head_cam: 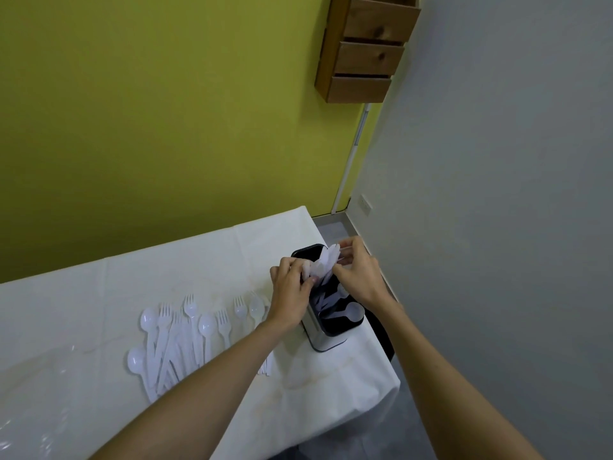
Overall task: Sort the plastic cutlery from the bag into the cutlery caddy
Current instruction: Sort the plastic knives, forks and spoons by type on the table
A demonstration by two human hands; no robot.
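Head view. Centre-right of frame: cutlery caddy (326, 340) standing at table (166, 267) corner, near the right edge. Left hand (292, 293) and right hand (356, 277) both curled round white cutlery bunch (326, 263) above the caddy's far compartment, lower ends dipping inside. Single spoon (352, 313) in near compartment. Loose forks and spoons (185, 333) piled left of caddy. Glossy clear plastic (30, 419) bottom-left; can't tell if it's the bag.

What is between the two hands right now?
A bunch of white cutlery, held by the left hand and the right hand over the far end of the caddy, as the head view shows.
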